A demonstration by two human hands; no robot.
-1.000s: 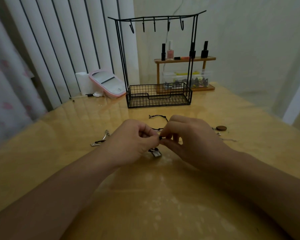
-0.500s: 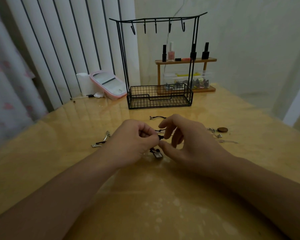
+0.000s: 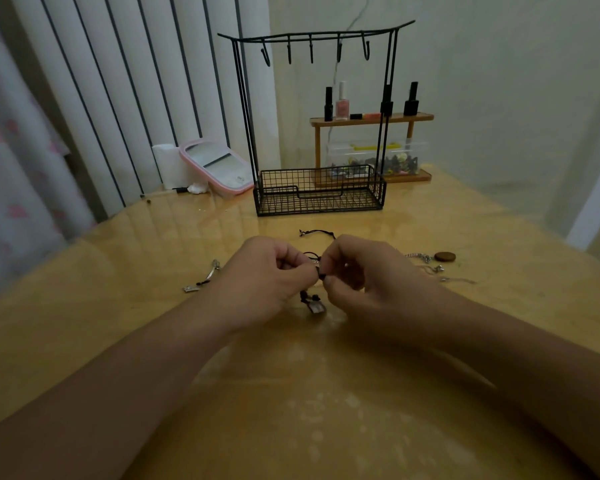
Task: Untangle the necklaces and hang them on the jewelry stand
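Tangled black cord necklaces (image 3: pixel 317 233) lie on the yellow table (image 3: pixel 326 393), mostly hidden by my hands. My left hand (image 3: pixel 264 278) and my right hand (image 3: pixel 368 275) meet at the middle, both pinching the black cord at a small knot. A small rectangular pendant (image 3: pixel 315 306) dangles just below my fingertips. A silver pendant on cord (image 3: pixel 205 278) lies to the left. A silver chain with a round brown pendant (image 3: pixel 444 256) lies to the right. The black wire jewelry stand (image 3: pixel 317 188) with bare hooks (image 3: pixel 312 51) stands behind.
A pink-framed mirror (image 3: pixel 215 166) and a white roll (image 3: pixel 167 164) lean at the back left by the blinds. A wooden shelf (image 3: pixel 371 117) with nail polish bottles and a clear box (image 3: pixel 374 161) stands behind the stand.
My right hand's fingers, spread half a second ago, have curled back and pinch the cord beside my left fingertips. The left hand stays put.
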